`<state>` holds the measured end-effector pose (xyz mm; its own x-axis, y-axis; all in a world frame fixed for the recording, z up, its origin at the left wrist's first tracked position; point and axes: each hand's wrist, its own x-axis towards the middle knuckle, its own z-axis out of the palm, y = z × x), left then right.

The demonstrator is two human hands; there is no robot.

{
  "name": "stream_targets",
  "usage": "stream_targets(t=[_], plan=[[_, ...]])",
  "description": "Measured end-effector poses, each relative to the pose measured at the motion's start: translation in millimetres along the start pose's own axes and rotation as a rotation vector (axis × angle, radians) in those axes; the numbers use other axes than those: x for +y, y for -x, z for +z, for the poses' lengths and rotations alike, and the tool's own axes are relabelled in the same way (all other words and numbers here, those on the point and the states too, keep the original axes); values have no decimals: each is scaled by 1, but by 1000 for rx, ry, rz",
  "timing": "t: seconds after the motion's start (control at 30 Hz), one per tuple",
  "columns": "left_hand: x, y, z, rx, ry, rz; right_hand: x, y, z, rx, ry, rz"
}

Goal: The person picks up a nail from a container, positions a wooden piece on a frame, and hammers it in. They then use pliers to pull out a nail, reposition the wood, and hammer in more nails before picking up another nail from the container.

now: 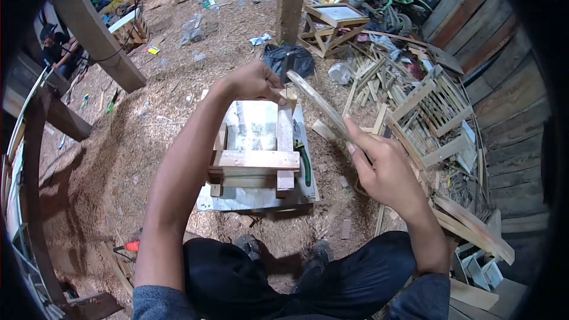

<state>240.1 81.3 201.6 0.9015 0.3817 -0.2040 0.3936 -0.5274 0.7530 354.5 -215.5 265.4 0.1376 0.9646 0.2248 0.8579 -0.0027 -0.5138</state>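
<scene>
My right hand (pixel 379 166) is closed around the wooden handle of a hammer (pixel 320 104), whose dark head (pixel 288 64) is up beyond my left hand. The fingers of my left hand (pixel 261 83) pinch what looks like a thin nail (pixel 287 91) at the far end of a wooden strip (pixel 285 127). This strip belongs to a small wooden frame with a crosspiece (pixel 256 159) at its near end. The frame rests on a pale, stained board (pixel 237 200). Green-handled pliers (pixel 304 165) lie along its right side.
A wooden post (pixel 292 3) rises beyond the board, near a black plastic bag (pixel 302 59). Slatted frames (pixel 435 109) and scrap sticks lie at right. A small wooden stand (pixel 335 24) is farther back. Another person (pixel 56 47) is at far left. Wood shavings cover the floor.
</scene>
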Motion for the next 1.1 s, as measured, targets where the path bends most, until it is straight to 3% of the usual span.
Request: stream_targets(t=[0.07, 0.1, 0.27, 0.33, 0.4, 0.47, 0.53, 0.6, 0.73, 0.83, 0.9, 1.0, 1.1], plan=[[1, 3, 2, 32, 81, 94, -13, -3, -4, 69, -18, 24], [0, 3, 0, -6, 80, 25, -17, -1, -5, 131, -41, 62], [1, 1, -1, 42, 59, 67, -5, -2, -3, 18, -20, 20], [3, 3, -2, 6, 31, -10, -16, -3, -4, 203, -17, 12], [-1, 1, 1, -54, 113, -18, -20, -1, -10, 87, -5, 115], [-4, -2, 4, 43, 40, 67, -4, 0, -1, -27, 78, 27], [-5, 0, -1, 17, 4, 54, -4, -1, 2, 21, 20, 30], [1, 4, -4, -75, 96, 43, -8, -1, 5, 228, -11, 7], [-3, 2, -5, -109, 247, 18, 1, 0, 15, 248, 15, 25], [-13, -1, -5, -72, 292, 14, 8, 3, 20, 180, -49, 163], [-11, -2, -5, -64, 231, 15, 20, -2, 28, 113, -265, 321], [-4, -6, -2, -24, 76, 2, 57, -9, 64, 134, -308, 288], [-9, -17, 6, 37, 32, 14, 52, -32, 71, 19, -332, 430]])
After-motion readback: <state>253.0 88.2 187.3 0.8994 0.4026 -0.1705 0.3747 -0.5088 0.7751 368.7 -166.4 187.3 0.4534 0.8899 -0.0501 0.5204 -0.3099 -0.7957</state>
